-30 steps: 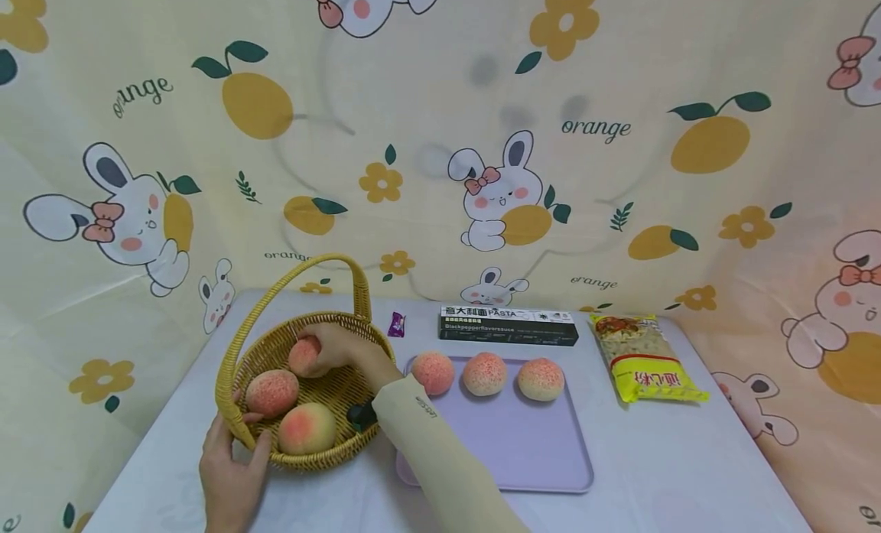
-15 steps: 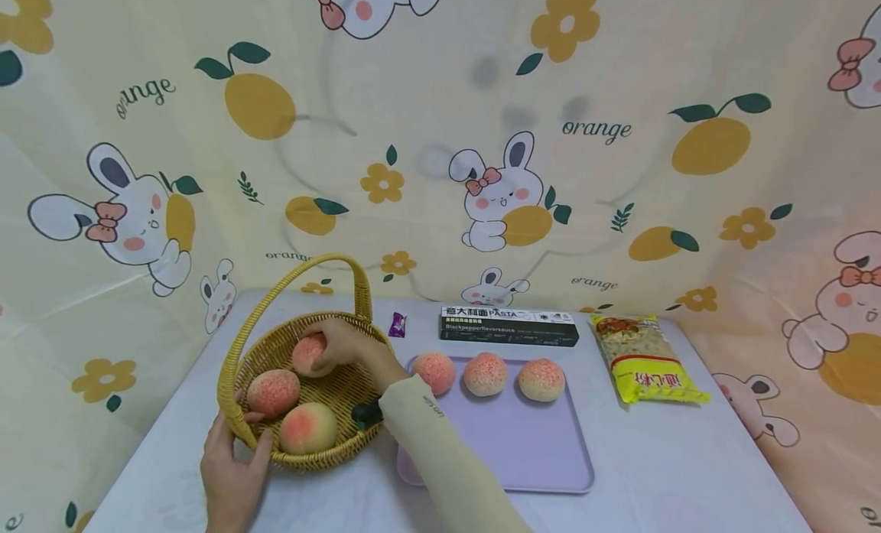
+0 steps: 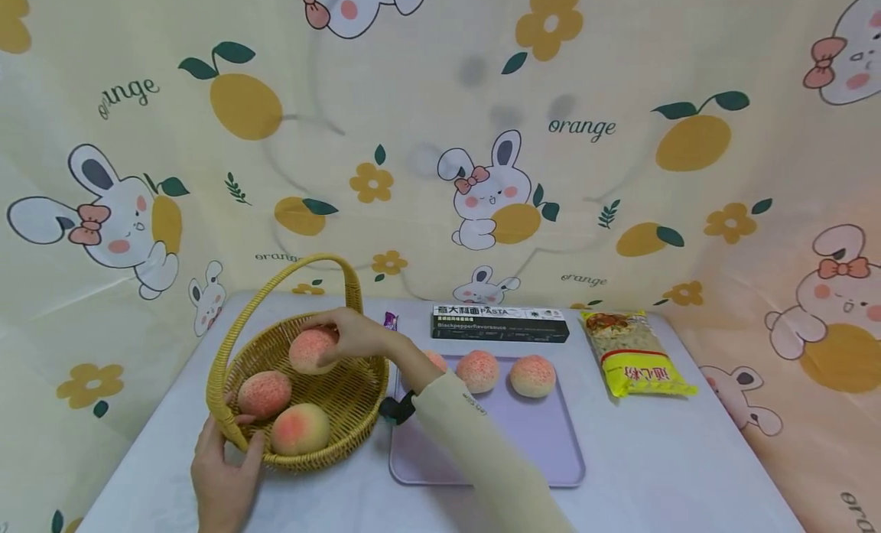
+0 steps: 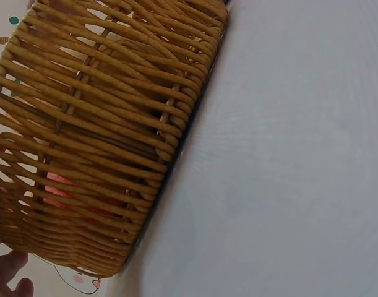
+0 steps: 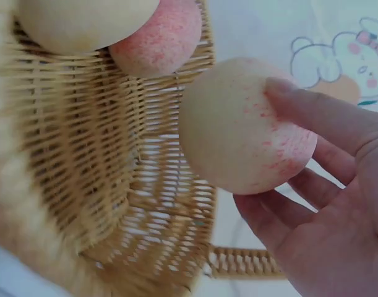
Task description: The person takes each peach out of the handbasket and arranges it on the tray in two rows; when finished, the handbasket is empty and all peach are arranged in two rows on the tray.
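My right hand [image 3: 359, 334] holds a pink-speckled peach [image 3: 310, 354] between thumb and fingers, up over the far part of a yellow wicker basket [image 3: 351, 391]. Seen from the right wrist, this peach [image 5: 238, 127] is pale on one side and blushed on the other. Two more peaches lie inside the basket: a redder one [image 3: 264, 395] and a paler one [image 3: 300, 429]. My left hand [image 3: 223, 472] grips the basket's near left rim by the foot of the handle. In the left wrist view the basket's woven side [image 4: 96, 117] fills the left, with fingertips at the lower corner.
Right of the basket lies a purple tray [image 3: 509, 449] with a row of peaches [image 3: 477, 372] along its back; my right forearm crosses it. Behind stand a black-and-white pasta box [image 3: 500, 324] and a small purple packet [image 3: 390, 320]. A yellow food bag [image 3: 638, 353] lies far right.
My right hand has lifted the peach slightly from among the others, and the forearm has shifted right. The left hand keeps its hold on the basket. The head view has turned a little right.
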The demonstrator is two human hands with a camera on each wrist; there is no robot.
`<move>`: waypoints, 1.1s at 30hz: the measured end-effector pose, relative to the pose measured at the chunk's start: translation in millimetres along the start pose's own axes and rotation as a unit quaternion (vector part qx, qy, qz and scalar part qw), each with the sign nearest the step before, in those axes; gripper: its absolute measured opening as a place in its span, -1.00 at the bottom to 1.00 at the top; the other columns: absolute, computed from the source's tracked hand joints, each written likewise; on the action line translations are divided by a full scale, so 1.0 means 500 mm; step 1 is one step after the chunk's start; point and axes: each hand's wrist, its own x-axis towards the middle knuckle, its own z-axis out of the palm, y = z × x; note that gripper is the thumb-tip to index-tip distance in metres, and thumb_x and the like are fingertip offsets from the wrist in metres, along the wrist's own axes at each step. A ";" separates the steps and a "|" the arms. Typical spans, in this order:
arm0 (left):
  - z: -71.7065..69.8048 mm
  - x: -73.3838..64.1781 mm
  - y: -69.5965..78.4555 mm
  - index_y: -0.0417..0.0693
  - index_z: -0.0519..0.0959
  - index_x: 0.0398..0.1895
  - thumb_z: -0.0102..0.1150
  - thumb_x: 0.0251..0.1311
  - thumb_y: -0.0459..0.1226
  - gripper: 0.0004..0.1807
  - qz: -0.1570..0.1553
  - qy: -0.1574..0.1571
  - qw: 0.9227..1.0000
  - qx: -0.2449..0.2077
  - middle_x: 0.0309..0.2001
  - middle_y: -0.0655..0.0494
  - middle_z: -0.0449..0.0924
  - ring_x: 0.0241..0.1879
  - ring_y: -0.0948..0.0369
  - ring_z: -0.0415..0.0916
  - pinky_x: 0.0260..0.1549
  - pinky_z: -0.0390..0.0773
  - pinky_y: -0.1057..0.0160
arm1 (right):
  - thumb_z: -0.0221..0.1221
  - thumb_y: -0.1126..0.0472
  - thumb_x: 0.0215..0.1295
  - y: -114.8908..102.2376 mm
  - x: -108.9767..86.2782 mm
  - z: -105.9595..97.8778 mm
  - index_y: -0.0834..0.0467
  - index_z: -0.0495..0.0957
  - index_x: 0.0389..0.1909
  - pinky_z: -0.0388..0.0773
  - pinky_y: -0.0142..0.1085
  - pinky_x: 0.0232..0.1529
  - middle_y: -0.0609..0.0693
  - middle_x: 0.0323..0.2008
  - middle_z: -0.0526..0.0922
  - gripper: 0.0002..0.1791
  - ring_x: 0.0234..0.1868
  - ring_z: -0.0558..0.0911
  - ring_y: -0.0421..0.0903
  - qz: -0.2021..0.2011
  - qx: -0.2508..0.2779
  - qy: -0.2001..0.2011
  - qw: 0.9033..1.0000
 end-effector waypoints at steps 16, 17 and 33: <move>0.001 0.004 0.006 -0.26 0.58 -0.15 0.32 0.01 -0.54 -0.71 -0.013 -0.011 1.000 -0.021 0.31 -0.08 0.43 0.36 0.25 0.24 0.28 0.11 0.45 | 0.36 0.38 0.11 0.012 -0.238 -0.056 0.18 0.46 0.31 0.33 -0.29 0.29 0.02 0.30 0.50 -0.33 0.29 0.43 -0.14 -0.032 0.039 0.023 0.998; 0.001 0.003 0.004 -0.26 0.58 -0.15 0.32 0.01 -0.54 -0.71 -0.015 -0.010 1.000 -0.020 0.30 -0.09 0.43 0.36 0.26 0.25 0.28 0.11 0.45 | 0.37 0.38 0.10 0.014 -0.255 -0.053 0.17 0.46 0.31 0.33 -0.28 0.30 0.01 0.30 0.50 -0.32 0.29 0.43 -0.15 -0.027 0.041 0.024 0.998; 0.001 0.002 0.005 -0.27 0.58 -0.09 0.30 0.02 -0.56 -0.66 -0.026 -0.009 0.999 -0.030 0.22 -0.10 0.48 0.37 0.27 0.24 0.27 0.11 0.51 | 0.36 0.40 0.02 0.072 -0.413 0.025 0.08 0.49 0.29 0.33 -0.20 0.32 -0.03 0.28 0.52 -0.29 0.31 0.44 -0.14 0.025 0.051 0.052 0.997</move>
